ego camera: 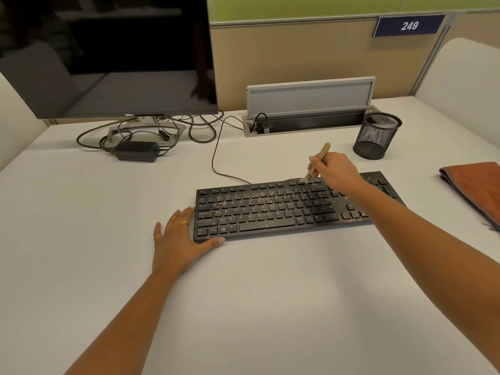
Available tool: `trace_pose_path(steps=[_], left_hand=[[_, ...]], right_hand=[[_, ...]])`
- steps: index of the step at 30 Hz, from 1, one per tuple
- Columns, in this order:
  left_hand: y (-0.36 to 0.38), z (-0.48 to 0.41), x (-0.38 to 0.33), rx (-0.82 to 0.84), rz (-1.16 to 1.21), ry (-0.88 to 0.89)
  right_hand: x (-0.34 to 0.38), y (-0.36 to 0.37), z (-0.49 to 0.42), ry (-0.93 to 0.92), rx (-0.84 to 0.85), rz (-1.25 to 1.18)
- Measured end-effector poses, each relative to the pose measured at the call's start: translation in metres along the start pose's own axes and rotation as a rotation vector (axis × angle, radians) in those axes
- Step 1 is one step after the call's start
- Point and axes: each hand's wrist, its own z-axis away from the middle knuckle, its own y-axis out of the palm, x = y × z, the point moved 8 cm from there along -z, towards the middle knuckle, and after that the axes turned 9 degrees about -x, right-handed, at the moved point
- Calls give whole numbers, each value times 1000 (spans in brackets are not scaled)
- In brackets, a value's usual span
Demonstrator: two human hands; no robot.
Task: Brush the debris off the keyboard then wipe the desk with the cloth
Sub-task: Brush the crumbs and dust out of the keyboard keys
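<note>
A black keyboard [270, 209] lies on the white desk [243, 307], speckled with brownish debris that is thickest on its right half. My right hand [338, 169] grips a small wooden-handled brush [320, 155], and the bristles touch the top row of keys. My left hand [181, 239] lies flat on the desk, fingers straight, pressed against the keyboard's left end with the thumb along its front edge. A folded orange-brown cloth [479, 190] sits at the desk's right edge.
A dark monitor [108, 55] stands at the back left over tangled cables and a black power adapter [136, 151]. An open grey cable box [308, 109] sits at the back centre, and a black mesh pen cup [376, 135] stands beside it. The keyboard's cable [216, 152] runs back.
</note>
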Motion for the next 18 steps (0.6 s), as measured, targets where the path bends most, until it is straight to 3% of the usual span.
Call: trace_pose_path(steps=[7, 14, 18], left_hand=[[0, 0, 1, -6, 6, -2], [1, -1, 2, -15, 5, 3], [1, -1, 1, -13, 12, 4]], right_hand=[[3, -1, -2, -17, 30, -118], [-5, -19, -9, -20, -95, 213], [-1, -12, -8, 25, -39, -157]])
